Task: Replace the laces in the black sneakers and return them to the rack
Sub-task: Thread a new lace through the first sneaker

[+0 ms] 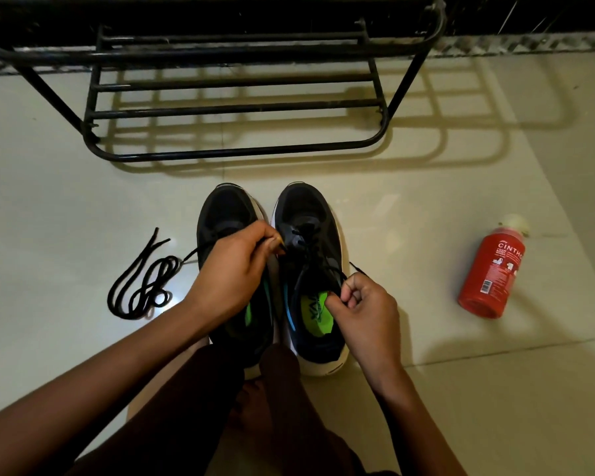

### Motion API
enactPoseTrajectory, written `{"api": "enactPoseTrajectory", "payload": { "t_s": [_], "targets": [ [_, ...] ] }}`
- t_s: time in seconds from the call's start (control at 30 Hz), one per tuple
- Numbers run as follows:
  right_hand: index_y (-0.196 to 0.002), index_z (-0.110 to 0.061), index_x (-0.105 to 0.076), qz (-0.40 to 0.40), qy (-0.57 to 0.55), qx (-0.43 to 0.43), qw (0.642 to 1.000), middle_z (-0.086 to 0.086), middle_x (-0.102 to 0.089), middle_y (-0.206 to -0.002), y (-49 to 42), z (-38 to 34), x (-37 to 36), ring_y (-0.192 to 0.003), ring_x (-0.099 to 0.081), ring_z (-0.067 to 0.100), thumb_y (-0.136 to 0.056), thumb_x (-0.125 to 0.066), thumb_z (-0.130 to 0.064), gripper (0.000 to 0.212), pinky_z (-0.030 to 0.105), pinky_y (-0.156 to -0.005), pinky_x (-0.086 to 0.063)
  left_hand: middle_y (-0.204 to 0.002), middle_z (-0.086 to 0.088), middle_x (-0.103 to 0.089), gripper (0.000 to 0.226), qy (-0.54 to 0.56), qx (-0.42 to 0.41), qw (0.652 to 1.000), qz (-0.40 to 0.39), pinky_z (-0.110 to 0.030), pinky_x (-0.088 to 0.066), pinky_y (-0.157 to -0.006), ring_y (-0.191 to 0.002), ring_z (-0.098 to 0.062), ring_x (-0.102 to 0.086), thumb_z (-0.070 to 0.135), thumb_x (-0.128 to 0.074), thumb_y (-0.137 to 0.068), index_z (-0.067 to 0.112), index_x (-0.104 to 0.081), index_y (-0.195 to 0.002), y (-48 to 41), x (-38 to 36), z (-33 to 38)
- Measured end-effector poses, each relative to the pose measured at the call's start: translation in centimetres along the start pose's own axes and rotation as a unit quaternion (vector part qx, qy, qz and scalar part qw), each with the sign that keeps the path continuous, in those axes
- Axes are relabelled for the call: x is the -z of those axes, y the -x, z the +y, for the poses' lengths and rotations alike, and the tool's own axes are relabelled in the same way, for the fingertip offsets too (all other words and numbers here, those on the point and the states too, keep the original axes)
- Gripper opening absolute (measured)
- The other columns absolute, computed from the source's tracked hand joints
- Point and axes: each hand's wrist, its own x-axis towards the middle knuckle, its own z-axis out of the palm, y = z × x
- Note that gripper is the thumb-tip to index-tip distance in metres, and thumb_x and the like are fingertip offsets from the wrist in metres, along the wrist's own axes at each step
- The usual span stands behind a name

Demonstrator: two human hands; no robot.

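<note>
head view: two black sneakers with white soles stand side by side on the pale tiled floor (pixel 49 207), toes pointing toward the rack. the right sneaker (pixel 311 214) is the one being handled. its green insole shows in the opening, and a black lace (pixel 304 266) runs slack through its lower eyelets and down over the tongue. the left sneaker (pixel 225 213) sits just beside the right sneaker on its left. whether the two touch i cannot tell, nor whether the left one is laced, since a hand covers its middle.

the left hand (pixel 231 273) reaches across the left sneaker to the inner edge of the right sneaker. its fingers (pixel 270 240) are curled, and they pinch the lace against the thumb at the lower eyelets. the right hand (pixel 366 312) is at the outer edge of the right sneaker, next to its opening. its fingers (pixel 349 293) are curled in, with thumb and forefinger pinching the other stretch of the lace, and the lace tip pokes out past the hand.

a loose lace (pixel 145 286) lies coiled on the floor, well to the left of the right sneaker and beyond the left one. the black metal rack (pixel 234 106) stands past the right sneaker's toe, apart from it. a red bottle (pixel 492 273) with a pale cap lies on its side, well to the right of the right sneaker. a bare foot (pixel 251 403) rests just behind the right sneaker's heel.
</note>
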Motion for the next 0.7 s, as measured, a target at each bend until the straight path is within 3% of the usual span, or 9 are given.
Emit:
{"api": "enactPoseTrajectory", "payload": {
  "t_s": [0.13, 0.27, 0.33, 0.4, 0.5, 0.6, 0.7],
  "targets": [
    [-0.068, -0.022, -0.048, 0.007, -0.010, 0.016, 1.000, -0.003, -0.047, -0.055, -0.1, -0.1, 0.1, -0.047, -0.041, 0.007, -0.073, -0.074, -0.019, 0.027, 0.029, -0.051, -0.040, -0.075, 0.021, -0.057, 0.012, -0.016, 0.003, 0.999, -0.037, -0.004, -0.037, -0.063, -0.074, 0.012, -0.054, 0.015, -0.049, -0.094, 0.019, -0.058, -0.087, -0.3, 0.5, 0.2],
    [-0.101, -0.031, -0.054, 0.024, -0.086, -0.007, 0.996, -0.010, -0.051, -0.089, -0.4, -0.5, 0.4, -0.062, -0.049, 0.005, -0.074, -0.073, -0.038, 0.033, 0.011, -0.055, -0.042, -0.081, 0.015, -0.065, 0.011, -0.032, 0.023, 0.998, -0.056, -0.006, -0.038, -0.062, -0.075, 0.004, -0.058, 0.022, -0.048, -0.094, 0.024, -0.055, -0.086, -0.3, 0.8, 0.4],
    [-0.093, -0.030, -0.061, 0.000, -0.078, -0.012, 0.997, -0.010, -0.053, -0.099, -1.0, -0.5, 0.4, -0.071, -0.053, 0.006, -0.079, -0.070, -0.033, 0.017, 0.008, -0.061, -0.043, -0.079, 0.016, -0.064, 0.011, -0.033, 0.027, 0.998, -0.050, -0.005, -0.037, -0.062, -0.075, 0.005, -0.058, 0.022, -0.048, -0.094, 0.024, -0.054, -0.085, -0.3, 0.9, 0.6],
    [-0.080, -0.027, -0.063, -0.019, -0.115, -0.028, 0.993, -0.004, -0.062, -0.094, -1.3, -0.4, 0.4, -0.075, -0.060, 0.009, -0.085, -0.065, -0.026, 0.006, 0.016, -0.065, -0.046, -0.074, 0.018, -0.062, 0.011, -0.031, 0.035, 0.998, -0.047, -0.006, -0.037, -0.061, -0.073, 0.005, -0.058, 0.022, -0.048, -0.094, 0.023, -0.054, -0.085, -0.3, 0.9, 0.7],
    [-0.075, -0.019, -0.062, -0.028, -0.204, -0.081, 0.975, -0.006, -0.069, -0.081, -1.4, -0.4, 0.5, -0.072, -0.060, 0.001, -0.092, -0.055, -0.019, 0.018, 0.022, -0.069, -0.047, -0.072, 0.012, -0.062, 0.012, -0.054, 0.051, 0.997, -0.035, -0.011, -0.041, -0.062, -0.070, -0.001, -0.058, 0.023, -0.048, -0.094, 0.020, -0.056, -0.086, -0.2, 0.9, 0.4],
    [-0.080, -0.018, -0.061, -0.024, -0.242, -0.118, 0.963, -0.008, -0.069, -0.086, -1.5, -0.5, 0.5, -0.077, -0.061, 0.004, -0.096, -0.047, -0.016, 0.021, 0.019, -0.070, -0.048, -0.080, -0.002, -0.069, 0.014, -0.078, 0.083, 0.993, -0.030, -0.037, -0.050, -0.070, -0.076, -0.019, -0.063, 0.024, -0.049, -0.094, 0.016, -0.058, -0.088, -0.3, 1.0, -0.1],
    [-0.080, -0.018, -0.061, -0.027, -0.254, -0.135, 0.957, -0.005, -0.069, -0.088, -1.8, -0.7, 0.4, -0.080, -0.062, 0.010, -0.097, -0.045, -0.016, 0.023, 0.022, -0.072, -0.048, -0.080, -0.004, -0.069, 0.014, -0.108, 0.106, 0.988, -0.039, -0.037, -0.049, -0.067, -0.072, -0.021, -0.062, 0.022, -0.049, -0.094, 0.015, -0.059, -0.087, -0.4, 1.0, -0.2]
  ]
}}
